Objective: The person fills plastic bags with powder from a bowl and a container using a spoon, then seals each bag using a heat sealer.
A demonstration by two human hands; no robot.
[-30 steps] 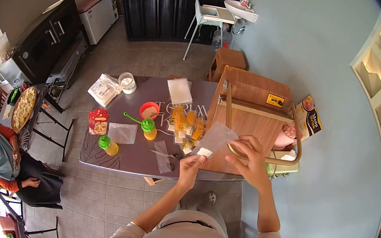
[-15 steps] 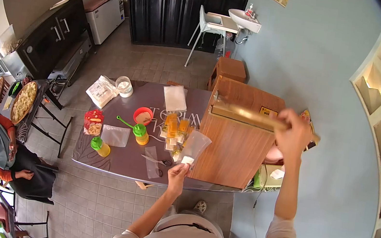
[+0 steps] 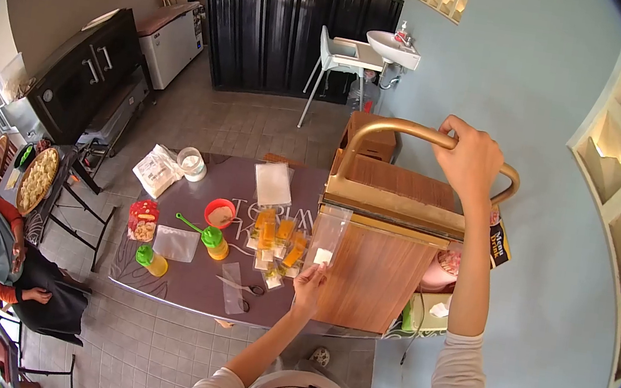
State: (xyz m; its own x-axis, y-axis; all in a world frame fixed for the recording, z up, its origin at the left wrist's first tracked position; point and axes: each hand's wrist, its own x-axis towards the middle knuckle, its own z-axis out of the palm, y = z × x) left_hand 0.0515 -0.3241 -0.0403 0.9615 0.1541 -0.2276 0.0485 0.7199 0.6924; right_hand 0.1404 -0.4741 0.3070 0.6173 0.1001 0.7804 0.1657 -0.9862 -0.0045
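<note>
My left hand (image 3: 308, 283) pinches the lower end of a clear plastic bag (image 3: 330, 228) with a small white packet (image 3: 323, 257) inside. The bag's upper end lies at the front edge of a wood-panelled box (image 3: 378, 279). My right hand (image 3: 470, 157) is wrapped round the curved gold handle (image 3: 407, 129) on the box's top. Left of the bag, several small packets with orange and yellow contents (image 3: 283, 230) lie in a pile. Scissors (image 3: 257, 290) and a clear plastic strip (image 3: 233, 282) rest near the front edge of the table (image 3: 186, 288).
Two green-capped bottles (image 3: 214, 244), a red bowl (image 3: 219, 214), a clear jar (image 3: 191, 165), a white bag (image 3: 158, 171) and stacked clear sheets (image 3: 273, 185) share the table. A pink object (image 3: 442, 272) sits right of the box. Another person (image 3: 20, 256) sits at far left.
The handle has swung with my right hand, and its loop now arches upward in view. My left hand has brought the bag right, against the box's edge. The camera view has shifted slightly.
</note>
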